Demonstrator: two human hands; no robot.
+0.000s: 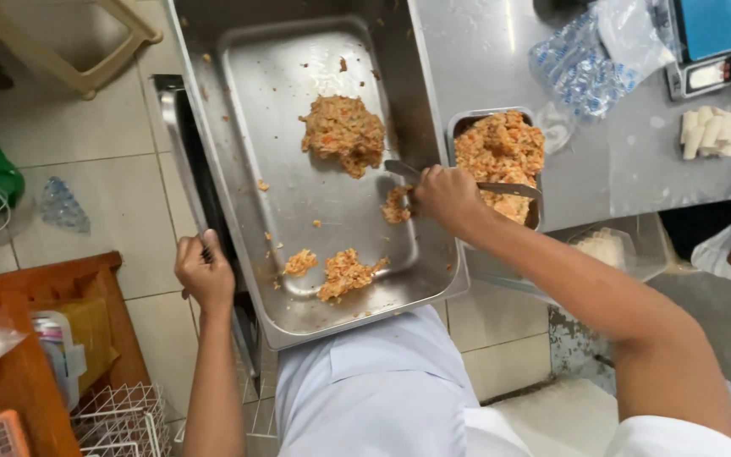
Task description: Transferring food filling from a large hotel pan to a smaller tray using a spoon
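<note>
A large steel tray (315,101) is seen from above, tilted toward the person, and serves as the landmark. The right hand (443,196) is closed around the handle of a flat metal scraper (509,188), held at the tray's right rim. A small clump of orange minced filling (396,206) lies just inside that rim, touching the scraper's blade end. A smaller steel container (492,114), already heaped with the same filling, stands against the tray's right side. A bigger mound (344,134) remains in the tray's upper middle, and two smaller patches (340,272) lie near its lower edge. The left hand (205,272) is clenched on a dark bar or handle at the tray's left edge; what exactly is gripped cannot be told. The step in hand is judged to be scraping filling out of the tray into the container. The next move would call for the clump to be lifted over the rim without spilling, the tray being kept steady, and then the far mound to be drawn across. Beyond the container, pale rolls (711,131) and a plastic bag (590,63) lie on the counter.
</note>
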